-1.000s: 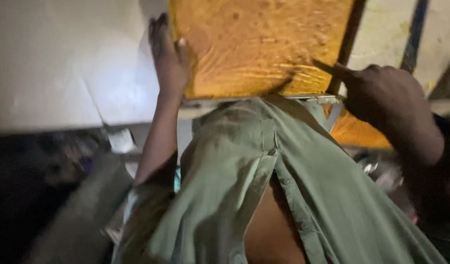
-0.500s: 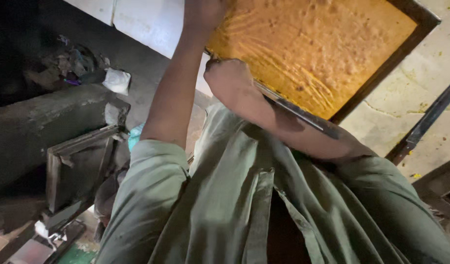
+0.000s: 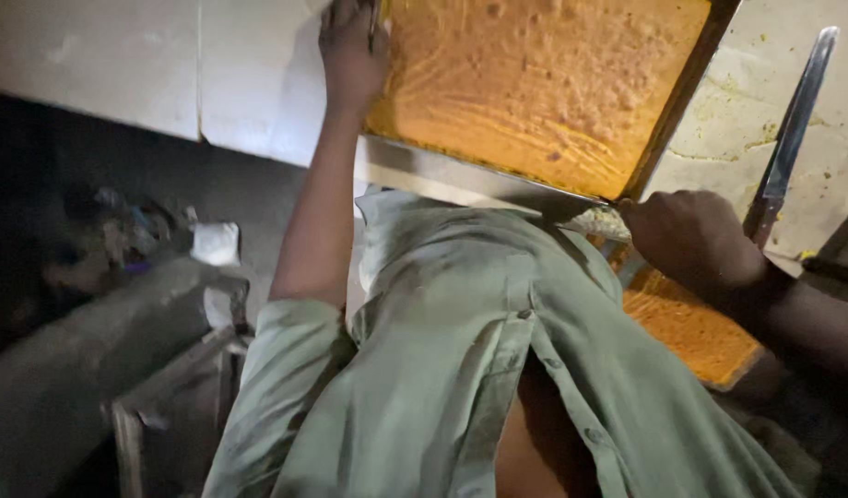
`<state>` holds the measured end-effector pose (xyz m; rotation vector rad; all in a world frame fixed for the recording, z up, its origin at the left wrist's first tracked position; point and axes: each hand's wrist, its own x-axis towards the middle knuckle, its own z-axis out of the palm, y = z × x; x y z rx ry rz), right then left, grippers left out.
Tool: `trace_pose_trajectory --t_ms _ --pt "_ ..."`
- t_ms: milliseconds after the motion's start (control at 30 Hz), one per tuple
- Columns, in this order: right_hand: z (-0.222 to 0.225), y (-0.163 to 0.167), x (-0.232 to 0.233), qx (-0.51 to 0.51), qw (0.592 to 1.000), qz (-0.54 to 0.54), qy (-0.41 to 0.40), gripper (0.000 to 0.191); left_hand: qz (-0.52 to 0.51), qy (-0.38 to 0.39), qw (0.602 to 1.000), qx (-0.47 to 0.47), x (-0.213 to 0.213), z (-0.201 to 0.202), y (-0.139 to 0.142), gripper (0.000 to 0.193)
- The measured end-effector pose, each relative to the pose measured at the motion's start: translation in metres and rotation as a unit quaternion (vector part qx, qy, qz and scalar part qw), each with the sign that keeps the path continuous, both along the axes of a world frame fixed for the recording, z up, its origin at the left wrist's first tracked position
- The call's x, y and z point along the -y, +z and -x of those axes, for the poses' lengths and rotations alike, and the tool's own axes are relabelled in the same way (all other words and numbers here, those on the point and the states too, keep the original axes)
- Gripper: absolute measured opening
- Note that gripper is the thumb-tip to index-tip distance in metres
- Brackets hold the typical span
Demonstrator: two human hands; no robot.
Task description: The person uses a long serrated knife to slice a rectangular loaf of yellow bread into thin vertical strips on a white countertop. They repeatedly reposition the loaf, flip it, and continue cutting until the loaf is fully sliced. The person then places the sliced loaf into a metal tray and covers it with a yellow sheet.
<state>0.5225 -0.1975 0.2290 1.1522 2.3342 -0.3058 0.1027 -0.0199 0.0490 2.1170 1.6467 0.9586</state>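
Right hand [image 3: 691, 242] hides the tray [image 3: 668, 120] corner

white counter [image 3: 120, 74], dim cluttered floor [image 3: 64, 277]

Warm light on top, deep shadow lower left, slight blur.

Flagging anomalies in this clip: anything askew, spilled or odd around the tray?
Yes. The tray of orange slab sits skewed on the pale counter, its near corner by the right hand. Crumbly bits lie at that corner. A long knife lies loose beside it.
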Motion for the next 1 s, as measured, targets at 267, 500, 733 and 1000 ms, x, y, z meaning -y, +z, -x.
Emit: trace_pose_trajectory --t_ms 267,500,733,1000 --pt "0.195 -0.011 -0.073 -0.180 0.871 0.099 -0.446 0.059 0.120 0.021 0.992 -0.021 0.035 0.025 0.012 0.065" --pt "0.349 -0.069 -0.152 -0.342 0.811 0.014 -0.474 0.090 0.125 -0.142 0.971 0.147 -0.117 0.069 0.041 0.030" --pt "0.360 -0.098 -0.210 -0.283 0.840 -0.008 -0.463 0.063 0.017 -0.264 0.958 0.111 -0.171 0.054 0.053 0.023" --pt "0.364 -0.074 -0.109 -0.372 0.801 -0.018 -0.469 0.042 0.002 -0.226 0.966 0.125 -0.155 0.050 0.022 0.021"
